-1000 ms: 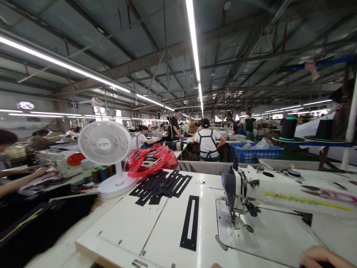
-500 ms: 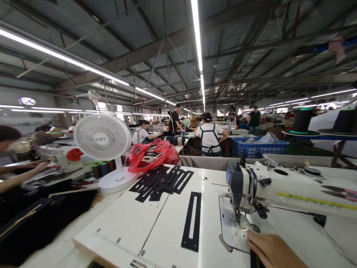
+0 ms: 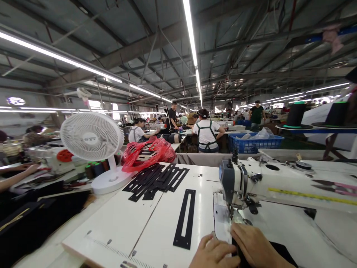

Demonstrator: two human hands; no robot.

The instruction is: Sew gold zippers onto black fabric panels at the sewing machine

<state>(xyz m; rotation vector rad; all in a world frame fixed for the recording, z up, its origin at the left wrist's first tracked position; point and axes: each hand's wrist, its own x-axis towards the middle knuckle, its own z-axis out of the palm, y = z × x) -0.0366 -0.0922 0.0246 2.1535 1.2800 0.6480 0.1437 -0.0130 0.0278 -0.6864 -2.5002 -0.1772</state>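
Observation:
A dark piece of material (image 3: 282, 251) lies at the front of the white sewing machine (image 3: 237, 178), partly under my hands. My left hand (image 3: 214, 253) rests at its left edge, fingers bent and pressed on it. Close to the needle area, my right hand (image 3: 252, 242) holds the same piece, its fingers together and pointing toward the presser foot. One black slotted strip (image 3: 185, 219) lies alone on the table left of the machine. Several more slotted strips (image 3: 156, 180) are heaped farther back.
A white fan (image 3: 110, 178) stands at the table's back left, beside a red plastic bag (image 3: 147, 152). Scissors (image 3: 334, 186) and a yellow tape (image 3: 312, 195) lie on the machine. A person's arm (image 3: 19, 176) shows at far left.
My left hand has come into view beside the machine. My right hand sits slightly closer to the needle area. The whole view has shifted, so the surroundings appear farther left.

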